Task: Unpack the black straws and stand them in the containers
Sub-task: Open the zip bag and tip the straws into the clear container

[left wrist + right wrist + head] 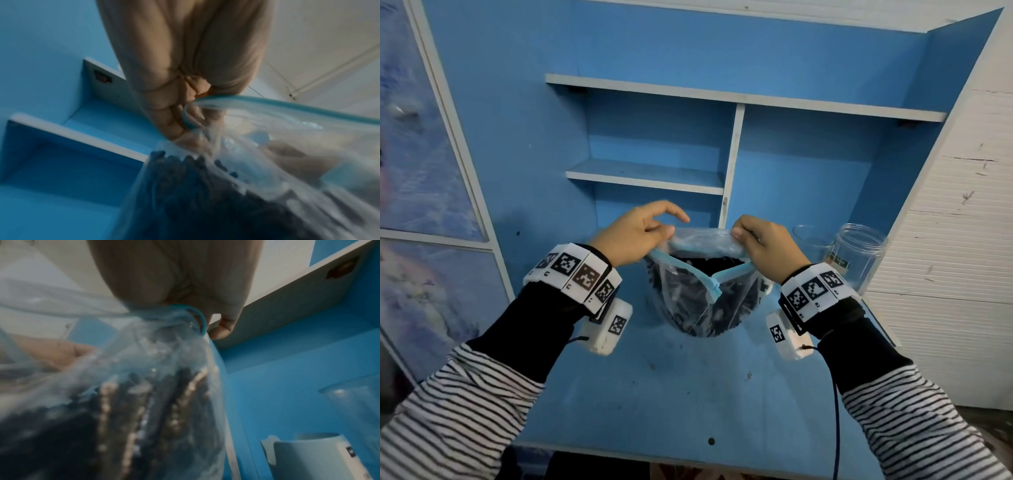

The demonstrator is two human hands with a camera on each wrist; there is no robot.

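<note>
Blue desk (pixel 654 394): hands (pixel 637 236) grip unlabelled bag (pixel 688 301).

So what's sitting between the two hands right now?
In the head view, the open mouth of the clear bag, with the black straws inside, spans the gap between the left hand and right hand.

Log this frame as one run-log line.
phase: opening bag | left hand: pinches bag rim | right hand: pinches bag rim | zip bag: open, black straws inside | jars: empty
</note>
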